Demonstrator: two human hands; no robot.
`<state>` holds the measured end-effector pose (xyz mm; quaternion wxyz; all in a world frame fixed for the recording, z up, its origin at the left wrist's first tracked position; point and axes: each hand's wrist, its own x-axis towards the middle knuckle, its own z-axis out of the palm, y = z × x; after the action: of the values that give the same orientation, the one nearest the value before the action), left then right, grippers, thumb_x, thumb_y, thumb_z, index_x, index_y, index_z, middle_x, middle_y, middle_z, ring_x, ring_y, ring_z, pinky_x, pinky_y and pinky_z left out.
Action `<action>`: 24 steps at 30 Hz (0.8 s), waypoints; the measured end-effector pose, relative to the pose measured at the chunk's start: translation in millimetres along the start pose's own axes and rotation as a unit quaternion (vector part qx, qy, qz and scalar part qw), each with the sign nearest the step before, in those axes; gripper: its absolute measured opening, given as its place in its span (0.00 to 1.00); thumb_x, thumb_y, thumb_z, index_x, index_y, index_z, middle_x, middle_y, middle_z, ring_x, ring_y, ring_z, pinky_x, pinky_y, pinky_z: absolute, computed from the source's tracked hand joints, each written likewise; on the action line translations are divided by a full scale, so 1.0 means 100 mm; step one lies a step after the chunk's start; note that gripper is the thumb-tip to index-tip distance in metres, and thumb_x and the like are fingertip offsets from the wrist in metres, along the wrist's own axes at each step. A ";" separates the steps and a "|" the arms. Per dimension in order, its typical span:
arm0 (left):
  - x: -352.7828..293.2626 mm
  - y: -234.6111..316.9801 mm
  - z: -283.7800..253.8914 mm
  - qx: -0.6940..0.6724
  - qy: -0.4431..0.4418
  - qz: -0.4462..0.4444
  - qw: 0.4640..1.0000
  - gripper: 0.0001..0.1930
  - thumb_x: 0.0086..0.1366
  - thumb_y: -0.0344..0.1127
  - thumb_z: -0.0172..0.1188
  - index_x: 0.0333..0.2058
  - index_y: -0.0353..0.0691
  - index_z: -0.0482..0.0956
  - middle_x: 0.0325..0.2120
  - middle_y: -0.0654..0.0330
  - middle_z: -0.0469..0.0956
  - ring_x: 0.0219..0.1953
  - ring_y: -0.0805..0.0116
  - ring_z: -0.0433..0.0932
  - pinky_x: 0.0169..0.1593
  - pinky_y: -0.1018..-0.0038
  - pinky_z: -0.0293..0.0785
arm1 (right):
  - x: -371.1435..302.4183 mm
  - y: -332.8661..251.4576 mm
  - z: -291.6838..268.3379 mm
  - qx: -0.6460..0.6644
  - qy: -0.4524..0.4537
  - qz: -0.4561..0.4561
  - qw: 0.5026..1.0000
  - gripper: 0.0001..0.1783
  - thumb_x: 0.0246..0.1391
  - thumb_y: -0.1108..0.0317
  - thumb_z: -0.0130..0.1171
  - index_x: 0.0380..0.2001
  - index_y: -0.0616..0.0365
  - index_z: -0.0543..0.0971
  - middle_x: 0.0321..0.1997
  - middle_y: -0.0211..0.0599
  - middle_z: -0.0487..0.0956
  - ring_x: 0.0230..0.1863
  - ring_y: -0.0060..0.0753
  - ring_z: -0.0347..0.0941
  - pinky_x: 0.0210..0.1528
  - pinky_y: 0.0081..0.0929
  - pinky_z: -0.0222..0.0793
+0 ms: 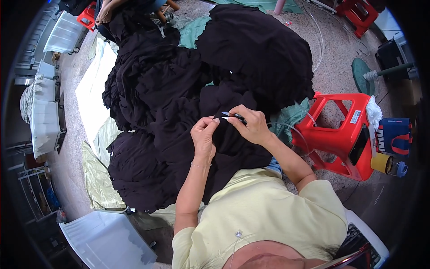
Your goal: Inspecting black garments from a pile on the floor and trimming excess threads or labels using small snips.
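A large heap of black cloth (pixel 156 98) lies across my lap and spreads forward. My left hand (pixel 204 134) is closed in a pinch on a fold of this cloth. In my right hand (pixel 250 124) is a small pair of thread snips (pixel 240 118) with a dark handle, its pointed blades toward my left fingertips. The blades are close to the pinched cloth; whether they touch it I cannot tell.
A red plastic stool (pixel 338 134) stands at my right, a phone on it. Beside it are a blue bag (pixel 396 136) and a yellow cup (pixel 380 163). White bins (pixel 107 240) line the left. Another person's hand (pixel 104 15) shows at the far left.
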<state>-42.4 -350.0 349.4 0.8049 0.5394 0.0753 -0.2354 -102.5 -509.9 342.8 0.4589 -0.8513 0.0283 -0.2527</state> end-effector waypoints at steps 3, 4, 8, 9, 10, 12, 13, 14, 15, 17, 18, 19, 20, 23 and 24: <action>0.00 0.00 -0.02 -0.003 -0.006 0.001 1.000 0.04 0.58 0.21 0.64 0.26 0.35 0.79 0.32 0.62 0.80 0.32 0.79 0.74 0.43 0.83 0.69 | 0.03 -0.04 0.00 -0.015 -0.009 -0.014 1.000 0.09 0.53 0.63 0.63 0.31 0.55 0.76 0.24 0.33 0.79 0.23 0.36 0.78 0.23 0.29 0.70; -0.01 -0.01 -0.02 -0.005 -0.009 0.003 1.000 0.04 0.58 0.21 0.64 0.26 0.35 0.79 0.33 0.61 0.80 0.33 0.79 0.74 0.43 0.82 0.69 | 0.03 -0.06 0.01 -0.017 -0.011 -0.019 1.000 0.09 0.53 0.63 0.63 0.30 0.55 0.75 0.25 0.33 0.79 0.23 0.36 0.78 0.24 0.29 0.70; -0.03 0.00 0.00 0.006 -0.016 0.008 1.000 0.04 0.58 0.21 0.63 0.26 0.35 0.79 0.33 0.60 0.80 0.33 0.78 0.74 0.43 0.82 0.69 | 0.00 -0.01 0.01 -0.047 -0.009 -0.062 0.997 0.08 0.54 0.67 0.63 0.32 0.59 0.77 0.27 0.36 0.79 0.25 0.37 0.78 0.25 0.27 0.70; -0.03 -0.01 0.00 0.003 -0.017 0.006 1.000 0.04 0.58 0.20 0.62 0.27 0.35 0.78 0.33 0.60 0.80 0.33 0.78 0.74 0.44 0.82 0.69 | -0.01 -0.02 0.02 -0.047 -0.009 -0.062 0.997 0.08 0.54 0.67 0.63 0.32 0.59 0.77 0.27 0.36 0.79 0.25 0.37 0.78 0.25 0.27 0.70; -0.02 -0.02 0.00 0.000 -0.017 0.004 1.000 0.04 0.58 0.19 0.62 0.27 0.35 0.78 0.33 0.60 0.80 0.33 0.78 0.75 0.44 0.81 0.69 | -0.02 -0.03 0.02 -0.020 0.002 -0.021 1.000 0.08 0.54 0.66 0.63 0.31 0.58 0.77 0.26 0.35 0.79 0.24 0.36 0.78 0.25 0.27 0.69; 0.00 -0.01 0.03 -0.020 -0.022 0.000 1.000 0.04 0.58 0.19 0.61 0.29 0.35 0.78 0.32 0.61 0.79 0.33 0.78 0.74 0.43 0.82 0.69 | -0.06 -0.02 0.05 0.006 0.014 0.021 1.000 0.08 0.54 0.65 0.63 0.31 0.57 0.77 0.25 0.35 0.79 0.23 0.34 0.77 0.25 0.26 0.69; -0.01 -0.01 0.05 -0.041 -0.024 0.000 0.999 0.05 0.58 0.19 0.60 0.30 0.36 0.77 0.30 0.62 0.79 0.32 0.79 0.74 0.42 0.82 0.69 | -0.09 0.00 0.07 0.091 0.029 0.098 0.991 0.08 0.55 0.66 0.63 0.32 0.58 0.77 0.25 0.36 0.79 0.23 0.33 0.78 0.25 0.25 0.69; 0.01 -0.03 0.04 -0.041 -0.025 0.000 0.999 0.05 0.58 0.19 0.60 0.30 0.36 0.77 0.30 0.62 0.79 0.32 0.79 0.74 0.42 0.82 0.69 | -0.11 0.02 0.08 0.175 0.045 0.173 0.968 0.08 0.55 0.67 0.63 0.33 0.59 0.77 0.25 0.37 0.79 0.23 0.32 0.78 0.25 0.24 0.68; 0.03 -0.06 0.02 -0.036 -0.018 -0.006 0.999 0.06 0.58 0.18 0.60 0.31 0.36 0.77 0.28 0.64 0.77 0.31 0.80 0.73 0.41 0.84 0.69 | -0.12 0.04 0.06 0.163 0.038 0.169 0.971 0.08 0.56 0.67 0.62 0.34 0.61 0.77 0.25 0.38 0.80 0.24 0.29 0.78 0.26 0.22 0.69; 0.04 -0.05 0.04 -0.030 -0.012 -0.014 0.999 0.07 0.57 0.18 0.60 0.33 0.36 0.77 0.27 0.67 0.76 0.29 0.82 0.72 0.39 0.85 0.68 | -0.10 0.01 0.03 0.124 0.060 0.134 0.981 0.09 0.55 0.67 0.63 0.34 0.60 0.77 0.25 0.37 0.80 0.24 0.30 0.78 0.26 0.22 0.69; 0.02 -0.03 0.06 -0.019 0.003 -0.026 0.999 0.07 0.57 0.17 0.60 0.33 0.36 0.76 0.26 0.68 0.74 0.28 0.83 0.71 0.38 0.87 0.67 | -0.09 -0.01 0.01 0.085 0.081 0.098 0.988 0.09 0.55 0.66 0.63 0.33 0.59 0.77 0.26 0.36 0.79 0.24 0.31 0.78 0.26 0.23 0.69; 0.00 -0.01 0.08 -0.008 0.020 -0.037 0.999 0.08 0.57 0.17 0.60 0.33 0.36 0.76 0.25 0.70 0.73 0.27 0.84 0.70 0.37 0.88 0.66 | -0.08 -0.02 -0.01 0.085 0.081 0.098 0.988 0.09 0.55 0.66 0.63 0.33 0.59 0.77 0.26 0.36 0.79 0.24 0.31 0.78 0.26 0.23 0.69; 0.00 0.00 0.08 -0.008 0.020 -0.037 0.999 0.08 0.57 0.17 0.60 0.33 0.36 0.76 0.25 0.70 0.73 0.27 0.84 0.70 0.37 0.88 0.66 | -0.06 -0.03 -0.05 0.025 0.069 0.051 0.996 0.09 0.53 0.66 0.64 0.33 0.58 0.77 0.26 0.35 0.79 0.25 0.33 0.78 0.25 0.24 0.70; -0.01 0.01 0.08 -0.018 0.029 -0.005 0.999 0.10 0.56 0.16 0.61 0.35 0.35 0.76 0.25 0.70 0.73 0.26 0.86 0.69 0.36 0.89 0.66 | -0.01 -0.05 -0.14 -0.044 0.033 -0.024 0.998 0.10 0.50 0.67 0.66 0.33 0.58 0.76 0.26 0.34 0.79 0.25 0.34 0.78 0.25 0.25 0.71; -0.01 0.01 0.06 -0.022 0.026 -0.002 0.999 0.10 0.56 0.16 0.61 0.36 0.35 0.76 0.26 0.70 0.73 0.27 0.85 0.70 0.37 0.88 0.66 | 0.00 -0.07 -0.15 -0.054 0.010 -0.052 0.997 0.11 0.49 0.68 0.67 0.34 0.59 0.76 0.27 0.35 0.80 0.25 0.35 0.79 0.26 0.26 0.71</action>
<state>-43.6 -354.8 353.4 0.8136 0.5278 0.1027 -0.2214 -110.6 -517.4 354.9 0.3979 -0.8729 0.0025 -0.2824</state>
